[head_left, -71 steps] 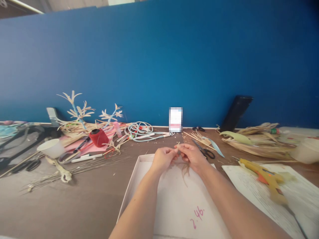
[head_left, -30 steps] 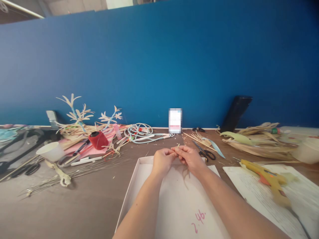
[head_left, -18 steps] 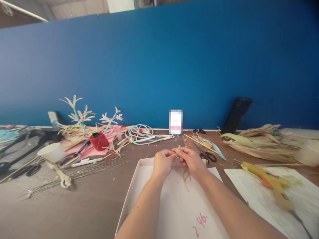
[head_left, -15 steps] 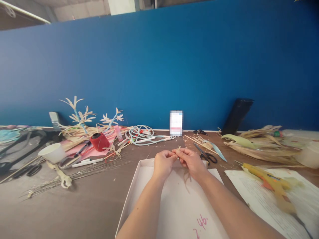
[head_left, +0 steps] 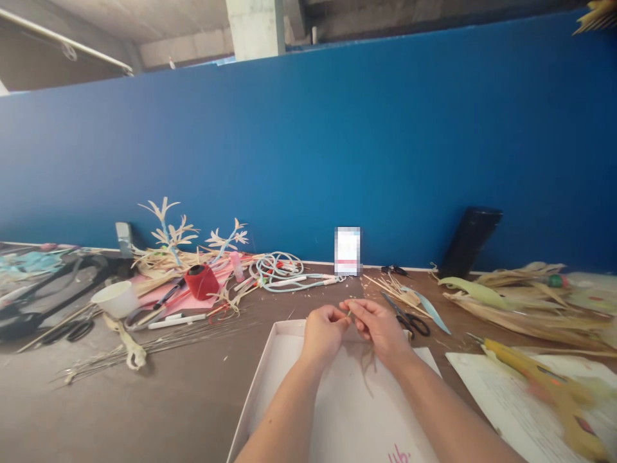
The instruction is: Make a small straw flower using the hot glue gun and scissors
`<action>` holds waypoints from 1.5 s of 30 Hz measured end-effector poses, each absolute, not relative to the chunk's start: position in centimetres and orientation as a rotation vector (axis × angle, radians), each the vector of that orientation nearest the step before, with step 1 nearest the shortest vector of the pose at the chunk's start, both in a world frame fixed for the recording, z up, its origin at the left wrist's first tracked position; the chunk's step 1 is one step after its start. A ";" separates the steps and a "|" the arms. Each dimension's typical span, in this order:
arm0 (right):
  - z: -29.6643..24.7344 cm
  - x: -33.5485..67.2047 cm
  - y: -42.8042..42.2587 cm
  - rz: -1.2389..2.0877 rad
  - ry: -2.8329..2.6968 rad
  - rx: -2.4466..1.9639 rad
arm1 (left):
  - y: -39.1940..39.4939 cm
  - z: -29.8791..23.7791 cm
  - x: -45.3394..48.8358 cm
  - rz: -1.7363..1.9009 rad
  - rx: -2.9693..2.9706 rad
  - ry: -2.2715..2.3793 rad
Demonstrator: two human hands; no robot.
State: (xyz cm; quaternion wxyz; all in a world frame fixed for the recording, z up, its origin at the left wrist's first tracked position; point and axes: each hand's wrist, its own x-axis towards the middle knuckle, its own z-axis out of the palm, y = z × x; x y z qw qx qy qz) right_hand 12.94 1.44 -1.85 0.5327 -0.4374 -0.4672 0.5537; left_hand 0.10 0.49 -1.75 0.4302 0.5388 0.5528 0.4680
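Item: thin strip of dried plant fibre (head_left: 349,312), pale, very small in view. Position: pinched between the fingertips of both hands, held in the air just above the far edge of the white tray (head_left: 270,386). Long axis: roughly upright, its short tip showing just above the fingertips; darker strands hang below the right hand toward the tray floor, though whether they belong to the same strip cannot be told.

Left hand (head_left: 324,333): fingers curled, thumb and forefinger closed on the strip from the left. Right hand (head_left: 380,326): fingers curled, fingertips closed on the strip from the right. The two hands meet at the strip, fingertips touching or nearly so; neither is nearer than the other.

Surroundings on the table (head_left: 144,405):
- black-handled scissors (head_left: 409,317), just right of the right hand.
- loose pale sticks (head_left: 385,286), far side of the scissors.
- yellow glue gun (head_left: 540,386), near right, blurred, lying on printed paper (head_left: 501,405).
- heap of dried husk leaves (head_left: 520,299), far right.
- red thread spool (head_left: 201,281), far left.
- white cup (head_left: 116,299), left.
- coiled pale-blue cord (head_left: 282,270), far centre.
- finished husk flowers (head_left: 168,231), far left, against the blue partition (head_left: 308,148).
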 end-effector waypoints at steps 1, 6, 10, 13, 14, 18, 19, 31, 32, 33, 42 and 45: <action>-1.8 13.0 1.5 1.313 -1.128 -1.065 | 0.5 -1.7 0.1 1.166 1.346 1.386; -1.3 13.1 1.3 1.314 -1.105 -1.119 | 0.4 -1.7 0.2 1.150 1.368 1.384; -1.1 13.2 1.1 1.315 -1.089 -1.143 | 0.2 -1.7 0.2 1.149 1.465 1.419; -1.2 13.2 1.2 1.310 -1.071 -1.153 | 0.0 -1.6 0.2 1.133 1.557 1.480; -1.3 13.2 1.2 1.312 -1.058 -1.153 | 0.0 -1.6 0.2 1.126 1.589 1.502; -1.6 13.2 1.4 1.335 -1.016 -1.135 | 0.1 -1.7 0.2 1.125 1.720 1.558; -1.7 13.2 1.5 1.337 -1.009 -1.130 | 0.1 -1.7 0.2 1.128 1.745 1.566; -2.2 12.7 1.6 1.226 -0.968 -1.131 | 0.2 -1.7 0.2 1.144 1.737 1.512; -2.2 12.7 1.6 1.225 -0.975 -1.145 | 0.2 -1.5 0.2 1.134 1.691 1.509; -2.1 12.7 1.5 1.232 -0.982 -1.159 | 0.1 -1.4 0.3 1.126 1.642 1.507; -2.1 13.3 1.5 1.463 -0.891 -1.038 | -0.1 -1.2 0.5 1.157 1.475 1.481; -2.3 13.3 1.6 1.456 -0.971 -1.028 | -0.1 -1.3 0.5 1.156 1.486 1.451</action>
